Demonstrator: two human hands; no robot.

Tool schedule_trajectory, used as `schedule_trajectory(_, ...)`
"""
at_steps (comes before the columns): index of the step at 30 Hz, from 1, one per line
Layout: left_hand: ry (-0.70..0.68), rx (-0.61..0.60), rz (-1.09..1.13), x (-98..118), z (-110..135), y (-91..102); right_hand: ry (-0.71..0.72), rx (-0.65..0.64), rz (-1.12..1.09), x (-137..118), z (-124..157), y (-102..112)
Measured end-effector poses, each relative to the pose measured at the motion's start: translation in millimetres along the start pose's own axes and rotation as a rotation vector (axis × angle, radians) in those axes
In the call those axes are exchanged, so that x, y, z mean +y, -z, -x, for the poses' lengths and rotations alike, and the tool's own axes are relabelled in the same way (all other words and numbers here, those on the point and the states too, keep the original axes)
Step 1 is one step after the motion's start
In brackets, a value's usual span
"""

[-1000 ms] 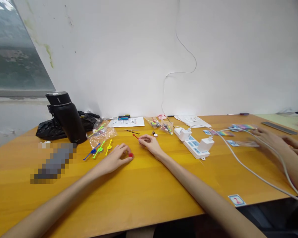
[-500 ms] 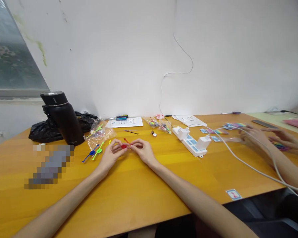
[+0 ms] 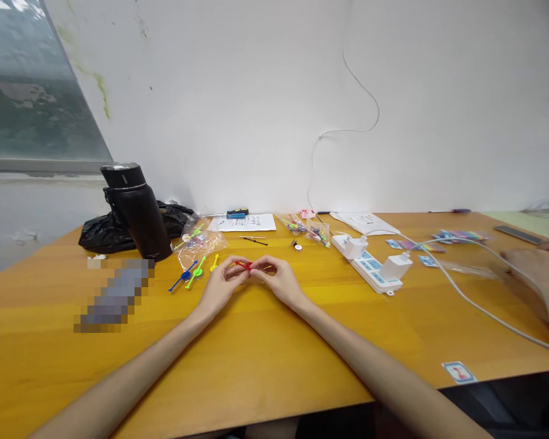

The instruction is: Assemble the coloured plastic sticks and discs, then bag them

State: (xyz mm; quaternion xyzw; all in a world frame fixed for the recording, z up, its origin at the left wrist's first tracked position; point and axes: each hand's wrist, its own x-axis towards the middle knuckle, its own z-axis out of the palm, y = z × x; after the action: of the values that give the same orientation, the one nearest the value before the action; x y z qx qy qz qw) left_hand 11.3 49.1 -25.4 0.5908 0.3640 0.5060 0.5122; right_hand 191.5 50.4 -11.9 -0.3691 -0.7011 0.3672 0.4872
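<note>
A small red plastic arrow spinner (image 3: 244, 265) is pinched between the fingertips of both hands, just above the table. My left hand (image 3: 222, 283) closes on it from the left, and my right hand (image 3: 278, 281) from the right; the fingertips meet and hide part of it. Left of my left hand, a blue arrow spinner (image 3: 185, 276), a green one (image 3: 199, 272) and a yellow one (image 3: 214, 264) lie side by side. Beyond my hands lie a thin black pointer (image 3: 255, 241) and a small white round part (image 3: 297, 247).
A black bottle (image 3: 141, 219) stands before a black bag (image 3: 96, 235). Clear bags of parts (image 3: 319, 233), a screwdriver (image 3: 236, 214) and papers (image 3: 251, 223) lie near the wall. A power strip (image 3: 370, 271) with cables sits right; a co-worker's hand (image 3: 533, 271) is further right.
The view has turned left, so the scene sits further right. The red spinner has tilted down between my fingertips, and its arrow no longer sticks up. The co-worker's hands show less.
</note>
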Motion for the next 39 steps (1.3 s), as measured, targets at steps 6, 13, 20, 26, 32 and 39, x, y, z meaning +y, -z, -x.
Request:
schedule_trajectory(6, -0.010, -0.010, -0.010, 1.1, 0.4, -0.7, -0.014, 0.027, -0.001, 0.3, 0.5, -1.0)
schedule_trajectory(13, 0.016, -0.012, 0.072, 2.4, 1.0, -2.9, -0.012, 0.091, 0.027, 6.3, 0.2, -1.5)
schedule_trajectory(20, 0.043, -0.058, 0.131, 1.5, 1.3, -2.6, -0.070, -0.120, -0.024, 0.5, 4.2, -6.6)
schedule_trajectory(26, 0.098, -0.066, 0.136, 0.2, -1.5, -0.8, 0.002, -0.163, -0.036, -0.7, 4.5, -4.8)
schedule_trajectory(32, 0.082, -0.059, 0.125, 0.4, -0.9, -1.5, 0.002, -0.178, -0.041, -3.4, 3.9, -2.6)
schedule_trajectory(39, 0.036, -0.051, 0.106, 3.9, -0.1, -2.2, -0.096, -0.194, -0.070, 1.1, 3.2, -2.7)
